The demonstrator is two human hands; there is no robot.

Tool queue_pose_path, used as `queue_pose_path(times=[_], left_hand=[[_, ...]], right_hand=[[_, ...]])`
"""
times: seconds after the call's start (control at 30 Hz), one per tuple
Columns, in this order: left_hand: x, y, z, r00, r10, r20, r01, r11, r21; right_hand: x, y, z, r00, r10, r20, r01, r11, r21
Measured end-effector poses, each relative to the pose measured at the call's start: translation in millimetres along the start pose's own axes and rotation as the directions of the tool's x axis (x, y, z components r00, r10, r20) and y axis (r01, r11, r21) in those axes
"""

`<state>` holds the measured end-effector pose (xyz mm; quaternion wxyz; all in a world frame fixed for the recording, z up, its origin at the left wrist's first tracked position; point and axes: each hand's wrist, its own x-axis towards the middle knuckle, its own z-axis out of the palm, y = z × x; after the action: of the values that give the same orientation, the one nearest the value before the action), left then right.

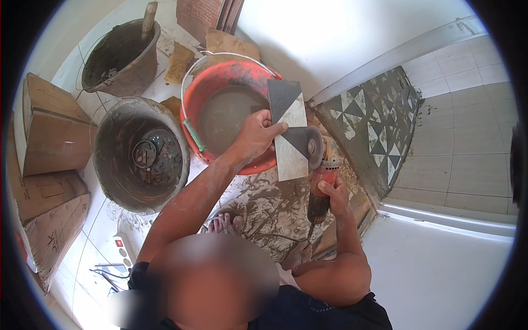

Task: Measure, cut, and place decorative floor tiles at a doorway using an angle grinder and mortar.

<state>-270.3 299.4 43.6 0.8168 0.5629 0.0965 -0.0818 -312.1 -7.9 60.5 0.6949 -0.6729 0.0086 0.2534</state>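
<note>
My left hand (254,136) grips a long tile (291,160) patterned with dark and pale triangles, thumb on its face. The tile is held over the right rim of a red bucket (190,96) with murky water inside. In my right hand (337,197) is a red and black angle grinder (318,206), its cord hanging down. Its round disc (314,144) is at the tile's right edge, over the dark triangle; whether it is spinning cannot be told.
Left of the red bucket stand a muddy bucket (104,159) and another dark bucket (151,71) with a wooden handle in it. Cardboard boxes (60,132) line the left wall. A power strip (122,252) lies near my feet. Patterned tiles (379,118) cover the doorway floor.
</note>
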Motion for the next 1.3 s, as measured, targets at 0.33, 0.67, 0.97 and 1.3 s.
queue_pose_path(times=[0.33, 0.67, 0.97, 1.3], left_hand=[[0.4, 0.2, 1.6, 1.000, 0.015, -0.015, -0.016, 1.000, -0.019], [-0.8, 0.4, 2.7, 0.999, 0.023, -0.025, -0.024, 0.999, -0.034], [-1.7, 1.8, 2.1, 1.000, 0.026, -0.008, -0.026, 0.999, -0.019], [1.0, 1.4, 1.2, 1.000, 0.013, -0.013, -0.013, 1.000, -0.005]], right_hand=[[7.4, 0.6, -4.7, 1.000, 0.009, 0.012, -0.009, 1.000, 0.008], [14.6, -2.3, -1.9, 1.000, -0.005, 0.023, 0.004, 1.000, 0.016], [21.5, 3.7, -8.1, 1.000, -0.005, 0.001, 0.005, 1.000, 0.007], [31.2, -4.8, -6.0, 1.000, 0.012, -0.011, -0.012, 1.000, -0.009]])
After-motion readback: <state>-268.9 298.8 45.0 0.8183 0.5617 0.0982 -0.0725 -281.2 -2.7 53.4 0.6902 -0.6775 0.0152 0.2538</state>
